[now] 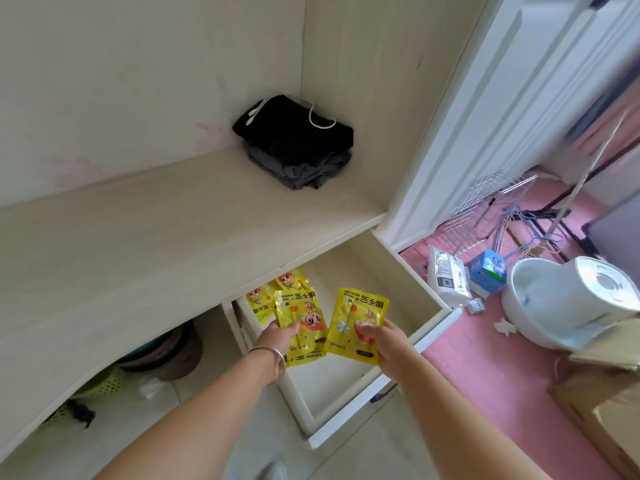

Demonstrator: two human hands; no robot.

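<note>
My left hand (277,344), with a bangle on its wrist, grips a yellow hand warmer packet (304,323) over the pulled-out white drawer (349,420). Beside it, my right hand (382,341) pinches a second yellow hand warmer packet (356,317) by its lower half. More yellow packets (266,292) lie in the back of the drawer, partly hidden under the shelf edge.
A pale wooden shelf (156,230) runs above the drawer, with folded black and grey clothes (298,143) in its corner. Baskets (104,382) sit below at the left. On the pink floor at the right are a white appliance (568,299), hangers (502,202), bags and a cardboard box (602,410).
</note>
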